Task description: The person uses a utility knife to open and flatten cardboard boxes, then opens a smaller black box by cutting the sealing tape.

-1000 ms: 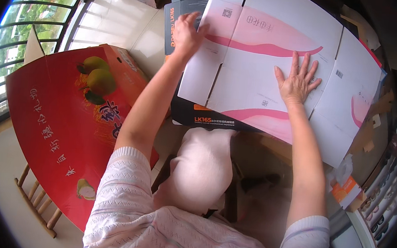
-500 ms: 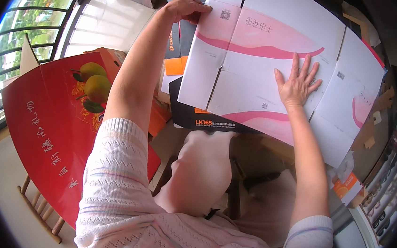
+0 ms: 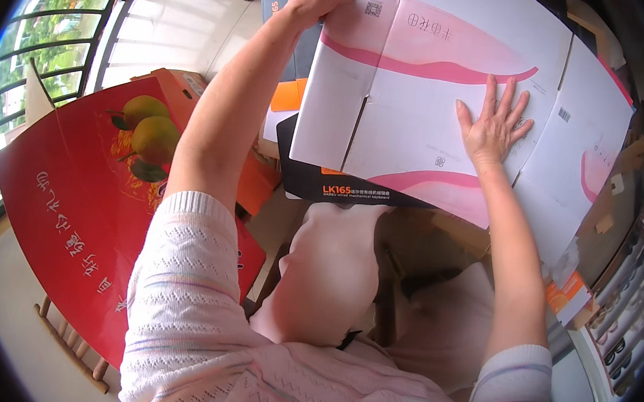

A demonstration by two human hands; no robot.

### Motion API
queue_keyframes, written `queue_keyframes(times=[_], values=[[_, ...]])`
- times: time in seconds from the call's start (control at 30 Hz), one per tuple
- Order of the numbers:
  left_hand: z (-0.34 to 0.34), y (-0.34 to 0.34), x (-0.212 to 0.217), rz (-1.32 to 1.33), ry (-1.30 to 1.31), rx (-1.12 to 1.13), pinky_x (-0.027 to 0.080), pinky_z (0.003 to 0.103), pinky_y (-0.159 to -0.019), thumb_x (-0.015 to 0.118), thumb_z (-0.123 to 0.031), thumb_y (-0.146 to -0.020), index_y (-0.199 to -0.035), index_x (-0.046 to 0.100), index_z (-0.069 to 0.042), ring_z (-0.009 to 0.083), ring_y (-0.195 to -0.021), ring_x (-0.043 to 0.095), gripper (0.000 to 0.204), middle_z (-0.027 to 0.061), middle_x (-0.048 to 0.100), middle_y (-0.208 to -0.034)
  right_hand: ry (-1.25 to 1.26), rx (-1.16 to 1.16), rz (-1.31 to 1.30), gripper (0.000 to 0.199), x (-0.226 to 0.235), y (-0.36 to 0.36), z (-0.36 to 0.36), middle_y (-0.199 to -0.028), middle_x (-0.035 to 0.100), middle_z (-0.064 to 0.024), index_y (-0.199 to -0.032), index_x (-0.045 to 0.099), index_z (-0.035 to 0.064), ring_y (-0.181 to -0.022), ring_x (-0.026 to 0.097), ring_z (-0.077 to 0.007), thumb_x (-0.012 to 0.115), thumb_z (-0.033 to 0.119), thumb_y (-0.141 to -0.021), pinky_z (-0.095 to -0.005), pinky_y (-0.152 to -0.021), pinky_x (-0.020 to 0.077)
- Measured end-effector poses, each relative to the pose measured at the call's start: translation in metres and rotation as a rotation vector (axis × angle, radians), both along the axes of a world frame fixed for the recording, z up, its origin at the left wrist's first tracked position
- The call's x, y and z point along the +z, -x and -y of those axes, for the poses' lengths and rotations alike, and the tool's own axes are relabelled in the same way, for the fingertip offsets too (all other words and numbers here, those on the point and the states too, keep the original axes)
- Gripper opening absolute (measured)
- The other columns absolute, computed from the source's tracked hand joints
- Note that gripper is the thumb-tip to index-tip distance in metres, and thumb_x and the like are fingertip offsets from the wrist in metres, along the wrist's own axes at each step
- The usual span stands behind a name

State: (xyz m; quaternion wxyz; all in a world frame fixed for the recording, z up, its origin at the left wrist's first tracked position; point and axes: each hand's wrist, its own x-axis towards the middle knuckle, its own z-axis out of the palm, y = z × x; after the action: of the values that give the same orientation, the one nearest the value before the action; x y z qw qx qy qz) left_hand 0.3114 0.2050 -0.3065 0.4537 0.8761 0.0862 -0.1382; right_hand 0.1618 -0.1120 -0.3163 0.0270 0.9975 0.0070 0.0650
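Observation:
A flattened white cardboard box [image 3: 437,111] with pink wavy printing lies in front of me, its fold lines and slots showing. At its upper left edge, my left hand [image 3: 318,3] is closed, thumb on top and the other fingers partly hidden. My right hand [image 3: 497,128] rests flat on the white panel right of the middle, fingers spread and holding nothing. Under the white cardboard, the front edge of a black flattened box [image 3: 361,192] with orange marks sticks out.
On the left leans a large red carton [image 3: 77,202] with printed fruit, above a wooden rack [image 3: 76,344]. Window bars [image 3: 52,43] stand far left. A display of dark glasses [image 3: 624,335] is at the right, near an orange-and-white small box [image 3: 568,291]. My knees sit below the cardboard.
My left hand, still at the white cardboard's edge, sits slightly higher and further right in the picture. My right hand stays flat and spread on the panel. The view has shifted slightly.

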Motion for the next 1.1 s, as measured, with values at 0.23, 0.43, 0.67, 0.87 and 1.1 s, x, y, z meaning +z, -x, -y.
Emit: queue_keyframes(times=[0.23,0.43,0.67,0.87,1.1], values=[[-0.03,0.059,0.005,-0.352,0.268,-0.138,0.053,0.03,-0.071,0.063,-0.03,-0.081,-0.1,0.06,0.007,0.0211,-0.072,0.065,0.041,0.0138,0.065,-0.085,-0.009,-0.022,0.001,0.075,-0.008,0.005,0.001,-0.147,0.008,-0.0086,-0.139,0.019,0.0286,-0.134,-0.002,-0.0364,0.046,0.062,-0.077,-0.0648,-0.097,0.0003],[-0.037,0.097,-0.009,-0.442,0.291,-0.127,0.055,0.032,-0.065,0.061,-0.018,-0.082,-0.098,0.06,0.007,0.0213,-0.07,0.065,0.029,0.0143,0.064,-0.084,0.005,-0.01,0.035,0.074,-0.011,0.004,0.001,-0.147,0.01,-0.008,-0.139,0.02,0.0303,-0.134,0.001,-0.0365,0.044,0.064,-0.077,-0.0653,-0.097,0.0032],[-0.032,0.099,-0.008,-0.359,0.072,-0.118,0.053,0.028,-0.062,0.062,-0.024,-0.081,-0.09,0.062,0.003,0.0167,-0.064,0.063,0.028,0.009,0.064,-0.076,-0.042,0.058,0.155,0.072,-0.011,-0.001,0.004,-0.147,0.014,-0.0073,-0.138,0.022,0.033,-0.133,0.006,-0.0373,0.04,0.067,-0.077,-0.0649,-0.096,0.0061],[-0.011,0.089,0.002,0.041,-0.828,-0.525,0.048,0.04,-0.074,0.062,-0.023,-0.077,-0.097,0.064,-0.007,0.0279,-0.074,0.061,0.026,0.0128,0.065,-0.083,-0.06,0.038,0.138,0.074,-0.014,0.001,0.005,-0.145,0.016,-0.008,-0.138,0.023,0.0321,-0.132,0.009,-0.0393,0.049,0.063,-0.075,-0.0709,-0.091,0.0133],[0.14,0.173,0.047,0.267,-0.843,-0.772,0.033,0.063,-0.085,0.074,-0.057,-0.054,-0.139,0.02,-0.017,0.0485,-0.128,0.012,0.109,0.0285,0.01,-0.14,-0.204,-0.063,-0.142,0.071,0.035,-0.002,-0.03,-0.147,0.01,-0.0099,-0.139,0.024,0.0187,-0.134,0.002,-0.0356,0.046,0.053,-0.081,-0.061,-0.102,0.0006]])
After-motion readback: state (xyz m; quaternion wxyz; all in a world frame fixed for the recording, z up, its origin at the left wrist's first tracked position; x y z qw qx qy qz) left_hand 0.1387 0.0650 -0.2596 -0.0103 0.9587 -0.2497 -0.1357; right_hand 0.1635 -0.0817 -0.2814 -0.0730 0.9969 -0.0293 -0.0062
